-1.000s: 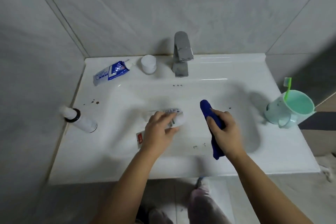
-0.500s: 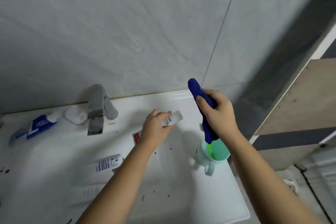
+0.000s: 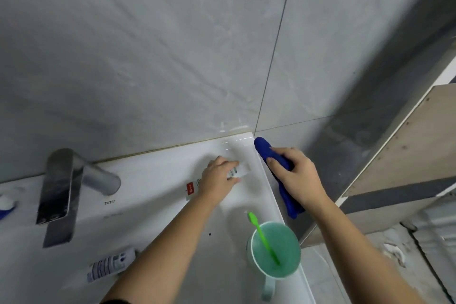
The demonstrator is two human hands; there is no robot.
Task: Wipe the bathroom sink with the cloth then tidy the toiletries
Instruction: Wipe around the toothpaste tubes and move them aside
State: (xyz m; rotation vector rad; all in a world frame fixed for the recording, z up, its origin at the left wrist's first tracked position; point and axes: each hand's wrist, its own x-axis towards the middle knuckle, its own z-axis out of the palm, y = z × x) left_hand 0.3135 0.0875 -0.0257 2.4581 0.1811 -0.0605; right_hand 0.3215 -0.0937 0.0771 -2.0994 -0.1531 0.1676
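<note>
My left hand [image 3: 217, 177] has carried the tube [image 3: 237, 172] to the surface's [image 3: 158, 180] back corner, fingers curled round its seemingly soft, light middle; my right hand [image 3: 296, 175] grips the limp cloth [image 3: 265, 150].

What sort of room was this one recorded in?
Very likely a home bathroom: a white sink with a chrome faucet against a grey tiled wall, and a green cup holding a toothbrush on its ledge.
</note>
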